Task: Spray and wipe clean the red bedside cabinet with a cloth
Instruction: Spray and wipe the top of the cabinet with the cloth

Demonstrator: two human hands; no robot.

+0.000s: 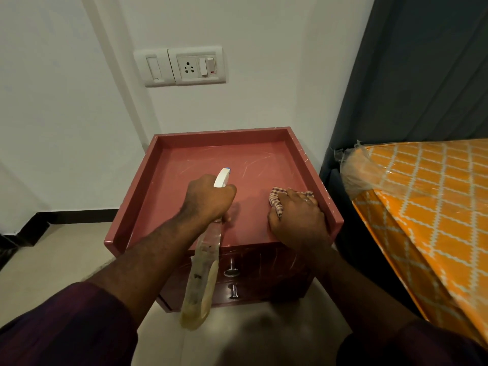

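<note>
The red bedside cabinet (184,165) stands against the white wall, its top a shallow tray with raised rims on three sides and white streaks on the surface. My left hand (208,198) grips the neck of a clear spray bottle (200,283); its white nozzle points at the back of the top and its body hangs down in front of the drawers. My right hand (297,217) holds a checked cloth (276,200) against the top near the right rim.
A bed with an orange patterned mattress (427,207) in plastic wrap stands close on the right, against a dark headboard (412,75). A switch and socket panel (182,66) sits on the wall above the cabinet. Pale tiled floor (52,260) lies to the left.
</note>
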